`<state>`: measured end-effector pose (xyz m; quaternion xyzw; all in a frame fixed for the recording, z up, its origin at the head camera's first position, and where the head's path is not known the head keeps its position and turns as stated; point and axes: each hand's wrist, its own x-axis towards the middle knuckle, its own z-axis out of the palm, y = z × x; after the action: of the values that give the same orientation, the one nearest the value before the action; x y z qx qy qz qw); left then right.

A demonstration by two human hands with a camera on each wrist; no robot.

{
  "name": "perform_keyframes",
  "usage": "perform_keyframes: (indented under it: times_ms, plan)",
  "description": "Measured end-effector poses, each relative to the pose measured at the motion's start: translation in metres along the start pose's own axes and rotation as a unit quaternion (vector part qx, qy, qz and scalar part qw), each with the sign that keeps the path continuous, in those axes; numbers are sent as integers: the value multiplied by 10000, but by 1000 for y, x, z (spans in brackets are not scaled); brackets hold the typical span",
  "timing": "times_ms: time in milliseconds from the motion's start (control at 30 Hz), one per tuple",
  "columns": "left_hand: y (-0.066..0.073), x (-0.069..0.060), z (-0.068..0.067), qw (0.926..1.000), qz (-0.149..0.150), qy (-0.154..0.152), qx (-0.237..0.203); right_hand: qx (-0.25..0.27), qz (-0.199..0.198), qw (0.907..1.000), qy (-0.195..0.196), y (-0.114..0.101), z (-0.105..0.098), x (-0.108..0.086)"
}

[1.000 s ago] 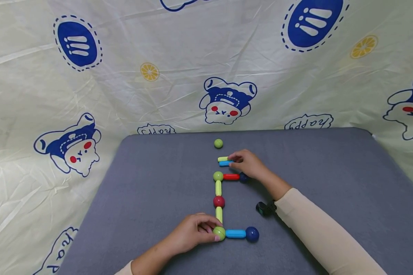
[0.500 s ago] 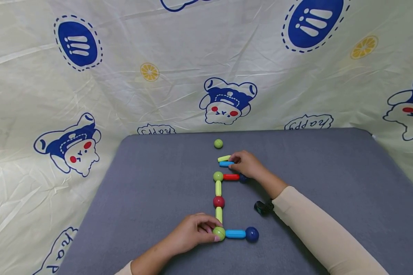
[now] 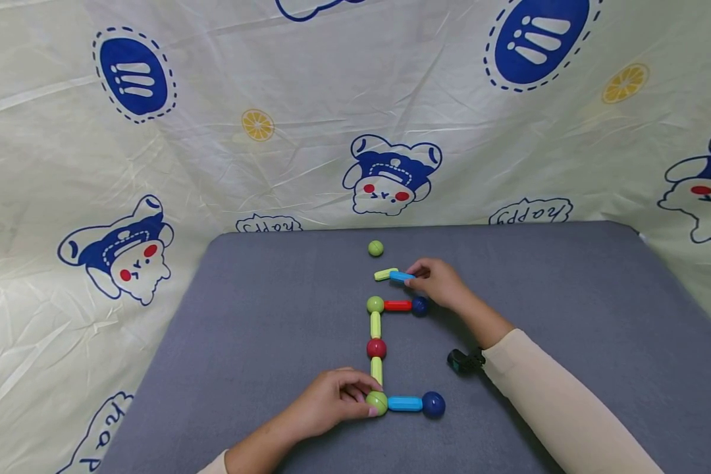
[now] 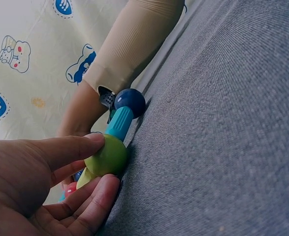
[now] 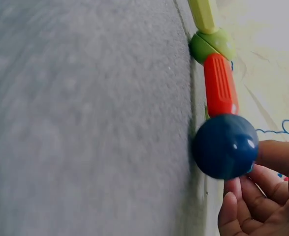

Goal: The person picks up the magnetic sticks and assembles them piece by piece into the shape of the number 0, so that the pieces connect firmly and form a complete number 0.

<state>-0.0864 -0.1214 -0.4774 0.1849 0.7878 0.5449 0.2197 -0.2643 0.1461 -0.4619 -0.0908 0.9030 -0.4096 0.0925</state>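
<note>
My left hand [image 3: 338, 403] pinches the lower green ball [image 3: 377, 402] between thumb and fingers; the left wrist view shows this green ball [image 4: 106, 155] close up. From that ball a blue rod [image 3: 405, 403] leads to a dark blue ball [image 3: 433, 405]. Yellow rods [image 3: 376, 370] run up through a red ball [image 3: 376, 348] to another green ball [image 3: 376, 305], joined by a red rod [image 3: 397, 305] to a second dark blue ball [image 3: 419, 306]. Above them, my right hand [image 3: 438, 283] pinches a loose blue rod [image 3: 400, 276] by its right end, beside a yellow rod [image 3: 384, 274].
A separate green ball [image 3: 376, 248] lies near the far edge of the grey table [image 3: 272, 316]. Behind the table hangs a pale printed cloth [image 3: 308, 79]. A black band [image 3: 465, 361] is at the right wrist.
My right hand has moved slightly right and up, drawing the blue rod with it away from its place below the yellow rod. The yellow rod has tilted. My left hand has stayed still.
</note>
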Motion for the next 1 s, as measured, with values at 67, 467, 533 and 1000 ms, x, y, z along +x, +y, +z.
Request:
perform_keyframes:
  times_ms: [67,467,533,1000]
  plan:
    - [0,0,0,10000,5,4,-1,45,34,10000,13,1,-4,-3]
    - [1,-1,0,10000,-87,-23,-38,51,30,10000,-67,10,-29,-21]
    - [1,-1,0,10000,-77,-20,-32,72,-26,9999,-99,11,-31,-25]
    - [2,-1,-1,9999,-151,-26,-70,337,-445,9968,-577,6,-34,-58]
